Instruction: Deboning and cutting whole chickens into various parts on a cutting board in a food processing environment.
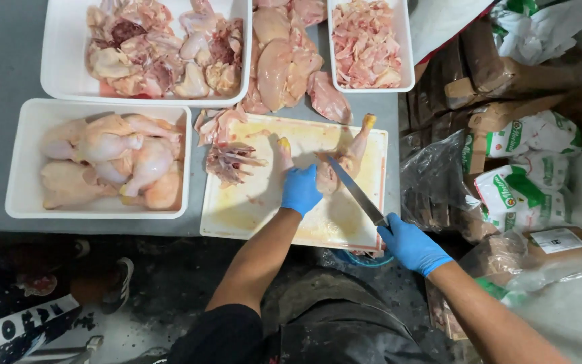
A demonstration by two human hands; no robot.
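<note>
Head view: a grey table (8, 61) bears white trays (28, 202) and a stained cutting board (250, 209). On the board lies a raw chicken piece (345, 158) — soft, slick, best pinned at the leg. The left hand (300, 190) grips it; the right hand (409, 244) clasps a knife (355, 191) — blade on the meat.

Top trays (58, 81) cut by edge; knife (355, 192) handle hidden in fist.
</note>
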